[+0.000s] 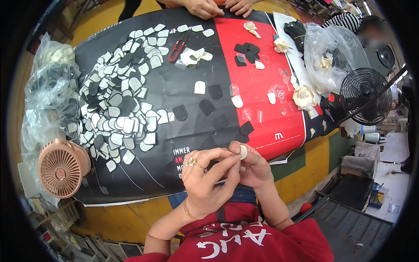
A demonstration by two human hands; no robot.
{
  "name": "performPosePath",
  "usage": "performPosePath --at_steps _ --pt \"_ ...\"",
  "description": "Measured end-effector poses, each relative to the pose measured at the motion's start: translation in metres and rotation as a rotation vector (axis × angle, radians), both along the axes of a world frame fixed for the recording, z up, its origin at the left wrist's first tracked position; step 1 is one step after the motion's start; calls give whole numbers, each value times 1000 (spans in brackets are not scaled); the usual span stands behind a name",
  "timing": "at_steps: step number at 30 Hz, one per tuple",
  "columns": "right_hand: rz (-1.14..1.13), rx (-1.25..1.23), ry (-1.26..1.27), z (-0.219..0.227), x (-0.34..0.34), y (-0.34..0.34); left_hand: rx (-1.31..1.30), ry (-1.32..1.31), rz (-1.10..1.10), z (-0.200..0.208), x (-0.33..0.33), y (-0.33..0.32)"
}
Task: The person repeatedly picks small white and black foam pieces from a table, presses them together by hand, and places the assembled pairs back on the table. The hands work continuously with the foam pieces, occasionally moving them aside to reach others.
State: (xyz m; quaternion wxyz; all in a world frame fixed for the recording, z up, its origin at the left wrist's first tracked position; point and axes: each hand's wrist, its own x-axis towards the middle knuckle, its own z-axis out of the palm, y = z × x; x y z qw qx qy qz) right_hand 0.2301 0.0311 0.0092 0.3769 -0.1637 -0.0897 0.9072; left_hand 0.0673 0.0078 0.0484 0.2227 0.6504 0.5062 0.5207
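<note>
Near the front edge of the table my two hands meet, fingertips together. My right hand is closed, pinching a small white rounded patch between thumb and fingers. My left hand, with a ring and bracelet, is closed too, its thumb and forefinger pressed at the patch's edge; part of the patch is hidden behind the fingers. Beyond them, loose black patches lie about the middle of the table. To the left spreads a large heap of white and black patches, flat on one end and rounded on the other.
Red-handled snips lie beside crumpled cream scraps. A pink fan and clear bags line the left; a black fan and another bag the right. Across the table are another person's hands.
</note>
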Motion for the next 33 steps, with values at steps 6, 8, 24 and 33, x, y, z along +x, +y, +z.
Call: performPosePath --at_steps 6,8,24,33 --pt "-20 6 -21 3 -1 2 -137 -131 -49 -3 -5 2" --pt "-99 124 -228 5 -2 1 -153 -158 -23 -4 -7 2" --pt "-419 866 -1646 23 47 15 -293 -451 -3 -20 -20 0" --pt "-29 473 -902 36 20 3 504 403 -238 -25 -45 -1"
